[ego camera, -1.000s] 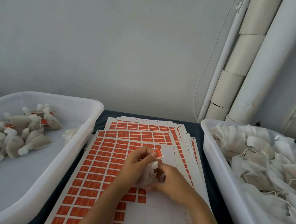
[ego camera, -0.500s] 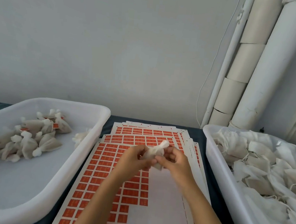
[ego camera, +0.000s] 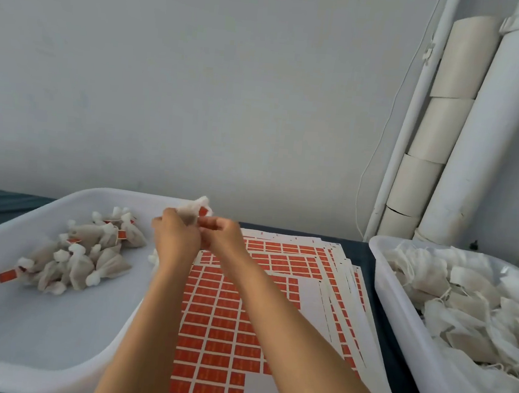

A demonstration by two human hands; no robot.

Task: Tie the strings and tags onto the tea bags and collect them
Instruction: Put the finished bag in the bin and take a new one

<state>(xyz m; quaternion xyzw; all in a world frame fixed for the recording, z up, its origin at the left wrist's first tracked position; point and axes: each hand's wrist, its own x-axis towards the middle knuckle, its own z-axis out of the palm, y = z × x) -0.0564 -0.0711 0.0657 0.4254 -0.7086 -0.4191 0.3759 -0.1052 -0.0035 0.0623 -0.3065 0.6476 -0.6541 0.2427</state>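
Both my left hand (ego camera: 175,235) and right hand (ego camera: 223,235) have carried the pinched tea bag (ego camera: 194,209) leftward over the tray (ego camera: 47,350); its string is too fine to see.

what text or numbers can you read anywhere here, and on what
None can be read.
Orange label sheets: faint marks on each label, too blurred to make out.
Orange tags on the finished tea bags in the left tray: too small to read.
Orange tag at the hands: too blurred to read.
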